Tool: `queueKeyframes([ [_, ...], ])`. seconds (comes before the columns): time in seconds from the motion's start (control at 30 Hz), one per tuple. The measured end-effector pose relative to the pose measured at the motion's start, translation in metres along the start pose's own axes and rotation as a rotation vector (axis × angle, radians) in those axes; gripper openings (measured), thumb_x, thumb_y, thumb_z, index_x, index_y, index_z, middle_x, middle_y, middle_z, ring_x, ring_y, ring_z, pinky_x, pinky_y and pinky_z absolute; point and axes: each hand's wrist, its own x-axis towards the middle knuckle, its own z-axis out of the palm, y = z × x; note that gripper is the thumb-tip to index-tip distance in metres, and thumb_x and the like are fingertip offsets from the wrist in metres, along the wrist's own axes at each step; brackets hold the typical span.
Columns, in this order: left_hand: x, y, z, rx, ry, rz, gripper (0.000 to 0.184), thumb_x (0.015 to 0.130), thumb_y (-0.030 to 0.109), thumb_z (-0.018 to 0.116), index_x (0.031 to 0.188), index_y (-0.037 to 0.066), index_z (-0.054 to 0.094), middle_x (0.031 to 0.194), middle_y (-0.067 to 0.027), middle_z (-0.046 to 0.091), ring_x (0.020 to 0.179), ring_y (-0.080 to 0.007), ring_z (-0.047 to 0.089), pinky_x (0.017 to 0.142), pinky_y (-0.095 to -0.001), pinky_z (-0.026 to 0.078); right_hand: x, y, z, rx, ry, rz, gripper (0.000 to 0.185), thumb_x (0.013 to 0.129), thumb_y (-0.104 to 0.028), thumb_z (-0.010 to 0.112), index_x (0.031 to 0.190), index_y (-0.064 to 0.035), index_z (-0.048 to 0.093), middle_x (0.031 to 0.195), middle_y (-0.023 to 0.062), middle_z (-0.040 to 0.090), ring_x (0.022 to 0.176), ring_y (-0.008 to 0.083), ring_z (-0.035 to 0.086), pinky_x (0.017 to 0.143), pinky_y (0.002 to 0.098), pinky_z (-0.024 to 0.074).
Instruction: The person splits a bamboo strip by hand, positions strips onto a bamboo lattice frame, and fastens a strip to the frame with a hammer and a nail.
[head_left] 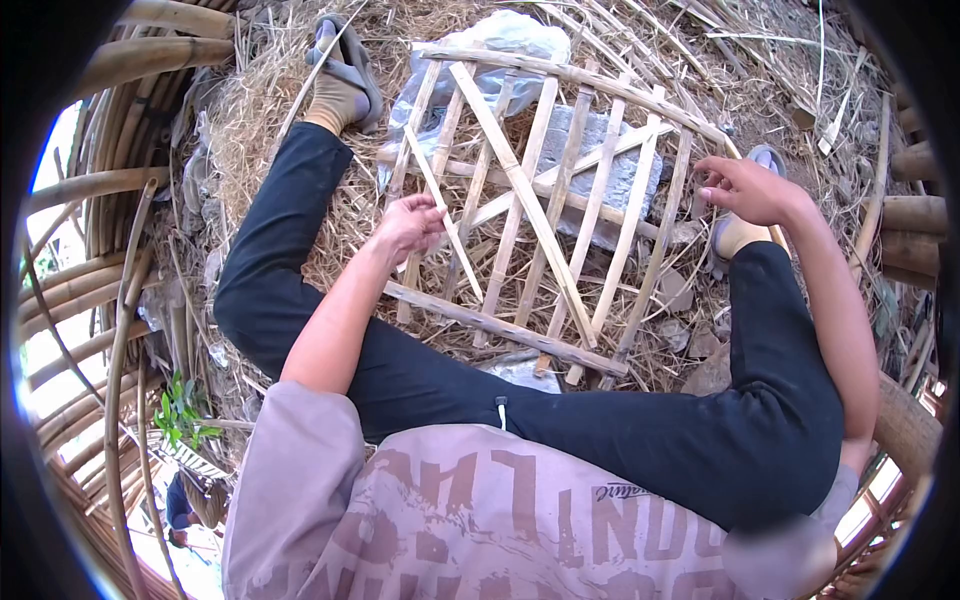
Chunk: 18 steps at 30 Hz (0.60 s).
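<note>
Head view: a bamboo lattice [523,192] lies on straw-strewn ground [262,125], its far corner over clear plastic [515,35]. The left hand [406,225] is at a thin strip [460,250] lying aslant across the slats; its fingers are curled, but I cannot tell whether they pinch it. Beyond the lattice's right end, the right hand [750,192] hovers, its fingers loosely bent and apart, holding nothing visible.

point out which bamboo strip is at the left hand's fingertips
The thin strip slanting across the frame's left end, at the left hand; it looks shorter and narrower than the other strips.
</note>
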Motion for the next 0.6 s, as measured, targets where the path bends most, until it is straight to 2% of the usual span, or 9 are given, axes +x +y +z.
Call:
queueKeyframes([
  [0.13,-0.002,-0.014,-0.002,-0.037,-0.018,-0.137,0.014,0.092,0.014,0.075,0.103,0.012,0.067,0.093,-0.0036,0.073,0.084,-0.0173,0.07,0.077,-0.0363,0.057,-0.002,0.004,0.002,0.007,0.003,0.003,0.048,0.101,-0.032,0.059,0.14,-0.0048,0.052,0.113,0.0169,0.071,0.107,0.0321,0.067,0.094,0.0425,0.0514],
  [0.23,0.002,-0.014,-0.001,-0.009,-0.009,-0.144,0.014,0.092,0.015,0.076,0.102,0.012,0.067,0.096,-0.0051,0.074,0.09,-0.0192,0.072,0.081,-0.0381,0.057,0.0,0.008,0.003,0.039,0.026,-0.003,0.046,0.1,-0.027,0.061,0.14,-0.0049,0.052,0.113,0.017,0.069,0.102,0.0288,0.067,0.09,0.0407,0.0519],
  [0.47,0.008,-0.013,-0.001,0.093,0.037,-0.035,0.018,0.09,0.015,0.078,0.096,0.004,0.066,0.087,-0.0108,0.074,0.075,-0.0191,0.074,0.064,-0.0326,0.063,-0.006,0.018,0.007,0.015,0.046,0.012,0.046,0.1,-0.025,0.063,0.139,-0.0043,0.053,0.111,0.0158,0.07,0.098,0.0267,0.066,0.088,0.0394,0.0518],
  [0.57,0.003,-0.009,0.0,0.193,0.061,-0.003,0.019,0.089,0.014,0.078,0.091,0.001,0.065,0.084,-0.0123,0.074,0.069,-0.0184,0.074,0.057,-0.0287,0.063,-0.006,0.018,0.006,0.025,0.024,0.014,0.048,0.101,-0.034,0.06,0.138,-0.0039,0.054,0.116,0.0191,0.07,0.108,0.0325,0.067,0.093,0.0418,0.0519],
  [0.6,-0.006,-0.001,0.003,0.264,0.079,0.005,0.019,0.089,0.014,0.078,0.09,0.0,0.065,0.083,-0.0126,0.074,0.068,-0.0182,0.074,0.055,-0.0275,0.062,-0.006,0.019,0.007,0.029,0.033,0.014,0.047,0.1,-0.031,0.061,0.138,-0.0041,0.053,0.114,0.0179,0.07,0.104,0.0307,0.067,0.091,0.041,0.0519],
])
